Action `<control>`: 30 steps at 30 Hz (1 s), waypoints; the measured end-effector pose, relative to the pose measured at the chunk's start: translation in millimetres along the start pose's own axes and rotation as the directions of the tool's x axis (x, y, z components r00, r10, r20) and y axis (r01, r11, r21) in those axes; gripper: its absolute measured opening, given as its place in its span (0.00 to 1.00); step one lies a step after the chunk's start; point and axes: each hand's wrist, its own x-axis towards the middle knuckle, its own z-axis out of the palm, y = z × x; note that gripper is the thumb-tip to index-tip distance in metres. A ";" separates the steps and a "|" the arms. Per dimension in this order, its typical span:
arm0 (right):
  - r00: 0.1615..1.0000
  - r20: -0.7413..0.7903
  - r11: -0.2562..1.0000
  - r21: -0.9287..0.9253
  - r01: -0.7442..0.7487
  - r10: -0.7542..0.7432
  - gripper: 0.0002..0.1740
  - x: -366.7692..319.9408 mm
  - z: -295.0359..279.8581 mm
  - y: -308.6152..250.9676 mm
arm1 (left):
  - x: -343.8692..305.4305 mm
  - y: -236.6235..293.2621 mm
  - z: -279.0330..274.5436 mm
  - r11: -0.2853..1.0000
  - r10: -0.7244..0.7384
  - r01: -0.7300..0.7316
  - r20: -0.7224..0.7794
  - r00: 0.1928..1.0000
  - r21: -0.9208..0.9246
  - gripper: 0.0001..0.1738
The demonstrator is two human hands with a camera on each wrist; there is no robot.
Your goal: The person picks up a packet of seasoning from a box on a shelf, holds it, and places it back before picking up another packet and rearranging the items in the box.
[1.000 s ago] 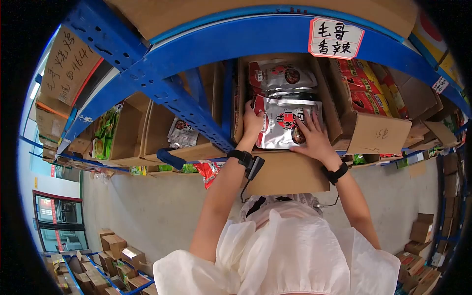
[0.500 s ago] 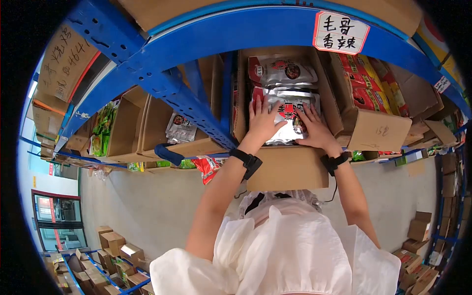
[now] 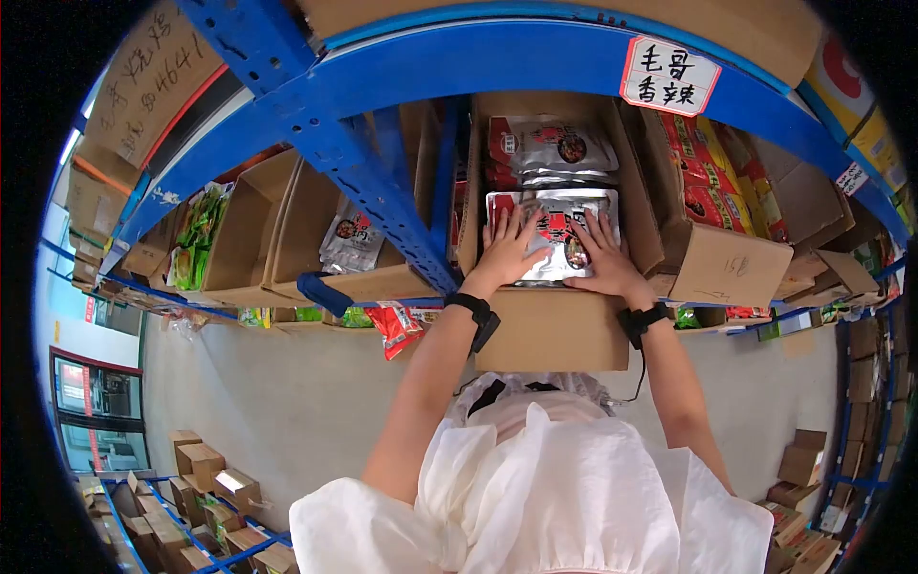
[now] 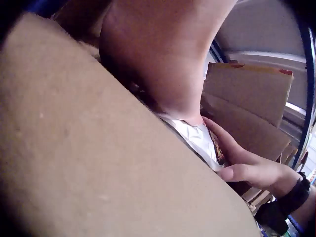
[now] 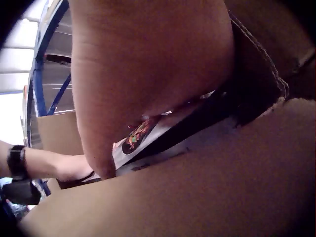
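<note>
A silver pouch [image 3: 557,230] with red print and a food picture lies on top at the near end of an open cardboard box [image 3: 552,330]. My left hand [image 3: 507,256] rests on its left part, fingers extended and thumb pointing inward. On the right part my right hand [image 3: 612,266] lies with spread fingers. Behind it, more silver pouches [image 3: 559,148] fill the far end of the box. In the left wrist view the pouch [image 4: 197,140] shows between both hands, beside the box wall [image 4: 98,148]. The right wrist view shows its food picture [image 5: 137,136] under my right palm.
A blue shelf beam [image 3: 478,59] with a handwritten label [image 3: 669,77] crosses above the box. To the left stands a slanted blue post [image 3: 368,177]. Neighbouring boxes hold red and yellow packets [image 3: 712,182], silver pouches [image 3: 352,239] and green packets [image 3: 199,239].
My left hand has moved from the pouch's left edge onto its top face. My right hand stays on the right side. The head view has shifted slightly.
</note>
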 end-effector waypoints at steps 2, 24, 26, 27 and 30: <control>1.000 -0.002 0.999 0.044 -0.006 0.006 0.58 0.1 0.9 1.2 | -3.9 3.5 -1.2 0.993 0.021 -0.013 -0.066 0.998 0.115 0.44; 0.997 -0.051 0.993 -0.104 -0.060 0.055 0.52 -31.7 -13.8 -32.3 | -30.4 27.0 -20.4 0.934 0.236 -0.176 -0.165 0.958 0.311 0.43; 0.998 -0.039 0.991 -0.115 -0.061 0.057 0.52 -35.2 -17.5 -36.1 | -32.2 30.1 -21.2 0.931 0.245 -0.176 -0.189 0.951 0.321 0.44; 0.998 -0.033 0.991 -0.120 -0.061 0.057 0.52 -35.8 -17.6 -36.9 | -33.1 30.9 -21.0 0.929 0.248 -0.174 -0.201 0.948 0.326 0.44; 0.998 -0.037 0.994 -0.102 -0.049 0.045 0.51 -36.8 -12.7 -29.7 | -36.4 32.4 -20.2 0.932 0.235 -0.154 -0.224 0.946 0.328 0.44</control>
